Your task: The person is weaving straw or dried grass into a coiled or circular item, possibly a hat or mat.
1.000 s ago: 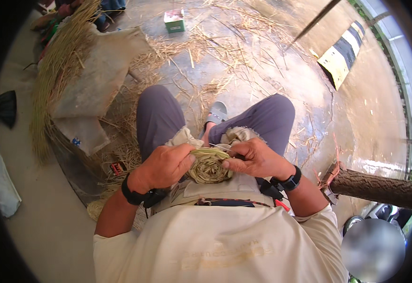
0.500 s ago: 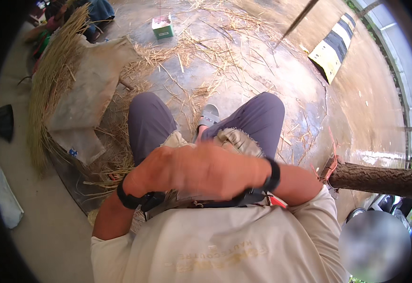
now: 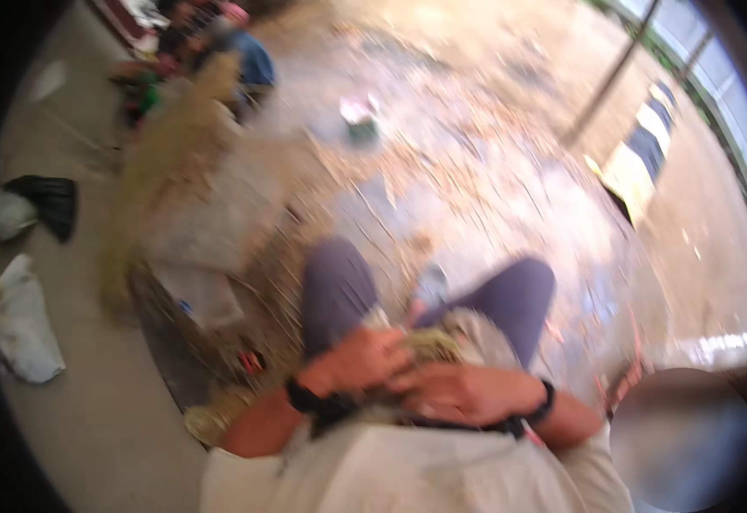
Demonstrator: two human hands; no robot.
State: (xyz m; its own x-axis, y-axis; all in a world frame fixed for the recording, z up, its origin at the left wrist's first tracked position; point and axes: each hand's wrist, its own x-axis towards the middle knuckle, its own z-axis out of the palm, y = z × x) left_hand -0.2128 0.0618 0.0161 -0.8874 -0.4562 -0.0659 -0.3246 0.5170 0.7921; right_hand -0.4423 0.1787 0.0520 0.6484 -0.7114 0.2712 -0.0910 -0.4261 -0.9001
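My left hand and my right hand meet low over my lap, close to my shirt front. The fingers of both are curled in and nearly touch, though motion smears them. A yellow-green strip, perhaps straw, shows just beyond the fingers; how they hold it is not plain. Frayed khaki cloth lies over my right thigh. Black bands circle both wrists.
Loose straw litters the floor ahead. A straw heap with a pale sheet lies left. People sit at the far left. Beyond are a green-white box, a pole and a striped block.
The view has swung, so the surroundings sit lower and further right. My hands, overlapped and blurred before, are now side by side, with the yellow-green strip showing beyond them.
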